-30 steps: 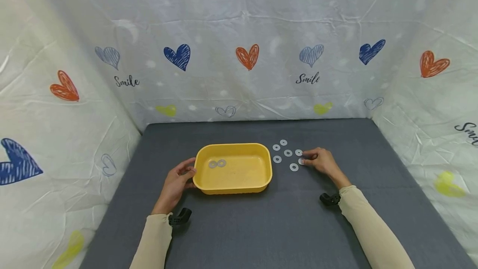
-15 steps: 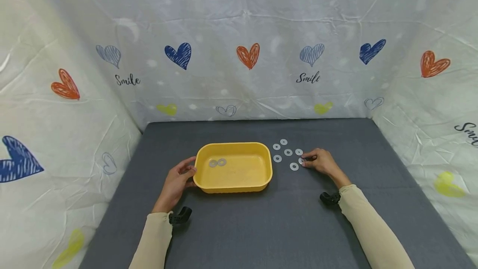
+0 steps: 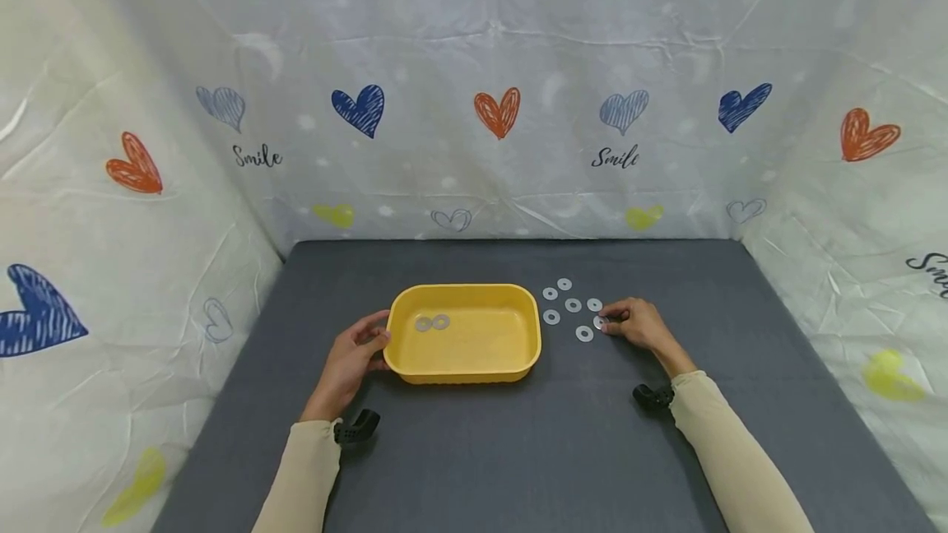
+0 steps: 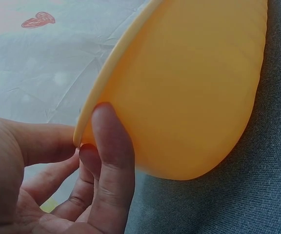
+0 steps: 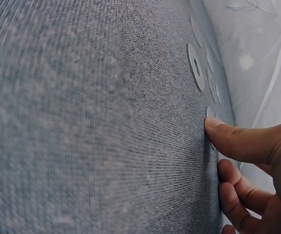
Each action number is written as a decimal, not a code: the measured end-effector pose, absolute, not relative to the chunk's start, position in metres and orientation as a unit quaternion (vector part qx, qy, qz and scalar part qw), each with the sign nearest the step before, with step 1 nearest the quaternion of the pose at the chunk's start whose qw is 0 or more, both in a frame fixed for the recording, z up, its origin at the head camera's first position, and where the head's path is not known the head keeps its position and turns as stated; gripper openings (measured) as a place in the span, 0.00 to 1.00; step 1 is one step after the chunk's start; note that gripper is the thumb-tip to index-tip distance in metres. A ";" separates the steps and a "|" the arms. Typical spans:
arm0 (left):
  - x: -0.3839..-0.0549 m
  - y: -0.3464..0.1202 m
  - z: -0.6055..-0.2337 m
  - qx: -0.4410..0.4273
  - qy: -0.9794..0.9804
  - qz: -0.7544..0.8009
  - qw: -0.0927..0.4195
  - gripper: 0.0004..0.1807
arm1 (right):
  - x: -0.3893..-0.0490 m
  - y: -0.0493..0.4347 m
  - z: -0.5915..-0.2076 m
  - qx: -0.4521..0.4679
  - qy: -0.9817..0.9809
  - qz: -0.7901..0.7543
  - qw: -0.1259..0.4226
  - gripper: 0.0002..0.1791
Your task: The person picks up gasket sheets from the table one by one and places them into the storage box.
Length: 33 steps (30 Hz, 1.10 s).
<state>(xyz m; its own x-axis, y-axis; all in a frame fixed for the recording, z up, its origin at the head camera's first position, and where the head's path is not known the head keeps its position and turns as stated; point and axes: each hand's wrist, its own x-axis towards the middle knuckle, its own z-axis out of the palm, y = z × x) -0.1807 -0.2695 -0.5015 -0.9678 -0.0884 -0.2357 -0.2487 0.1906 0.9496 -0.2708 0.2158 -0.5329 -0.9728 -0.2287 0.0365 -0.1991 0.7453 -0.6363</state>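
My left hand (image 3: 348,368) grips the left end of a yellow plastic tray (image 3: 462,375), with the rim (image 4: 94,97) between thumb and fingers in the left wrist view. Two flat metal washers (image 3: 440,322) lie side by side inside it. Right of the tray, my right hand (image 3: 643,326) pinches a washer (image 3: 598,322) that lies on the cloth. The right wrist view shows the thumb (image 5: 218,127) on this washer, covering most of it.
Several more washers (image 3: 573,305) lie loose on the dark grey cloth (image 3: 489,451) between the tray and the right hand. A white curtain (image 3: 548,171) printed with hearts stands along the back and both sides of the table.
Both hands keep their places on the tray and at the washer. The head view has shifted slightly.
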 end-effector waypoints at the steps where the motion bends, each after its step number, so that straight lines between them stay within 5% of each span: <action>1: -0.181 -0.269 -0.501 -0.111 0.768 0.627 0.065 0.27 | -0.271 0.216 -0.533 -0.114 0.933 -0.342 0.022 0.14; 33: -0.182 -0.268 -0.502 -0.119 0.773 0.620 0.059 0.26 | -0.263 0.214 -0.534 -0.056 0.906 -0.419 0.001 0.07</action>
